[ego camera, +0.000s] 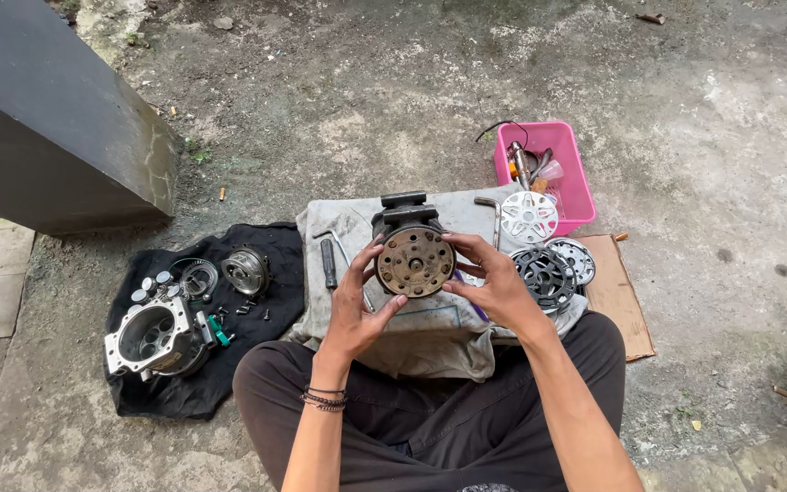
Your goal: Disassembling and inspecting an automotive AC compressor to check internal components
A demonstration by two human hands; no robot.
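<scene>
A dark metal compressor-like part (413,248) with a rusty round face plate stands on a grey cloth (430,328) in front of my crossed legs. My left hand (360,299) grips the round face from its left and lower edge. From the right side my right hand (489,275) holds the same face, fingers curled over the rim. A black block sits on top of the part's body behind the plate.
A pink tray (576,182) with small tools sits at the back right. Three round discs (548,264) lie beside it on cardboard (626,301). A black-handled wrench (329,261) lies on the cloth. On a black cloth (257,310) left: a silver housing (152,335), small parts. A dark slab (47,118) stands far left.
</scene>
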